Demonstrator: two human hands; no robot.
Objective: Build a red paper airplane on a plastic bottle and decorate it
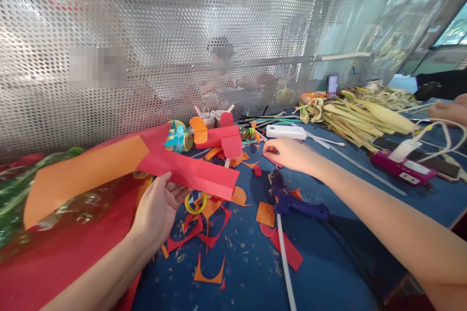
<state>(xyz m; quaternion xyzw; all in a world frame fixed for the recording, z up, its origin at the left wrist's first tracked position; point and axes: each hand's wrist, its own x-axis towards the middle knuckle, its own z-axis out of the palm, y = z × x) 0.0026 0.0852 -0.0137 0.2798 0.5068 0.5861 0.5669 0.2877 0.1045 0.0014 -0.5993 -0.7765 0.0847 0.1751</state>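
You're gluing, I guess: left grip [159,206] holds red paper [204,174], right grip [290,155] I can't tell; mind the glue gun [282,198].

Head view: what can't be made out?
All in the head view:
Left hand: some fingertips, hidden by the red paper strip.
Right hand: whether its fingertips pinch anything; the fingers cover the spot.
White stick at the glue gun: lower end, cut off by the bottom edge.
Co-worker's hand: cut off by the right edge.
Shapes behind the perforated sheet: blurred by it.
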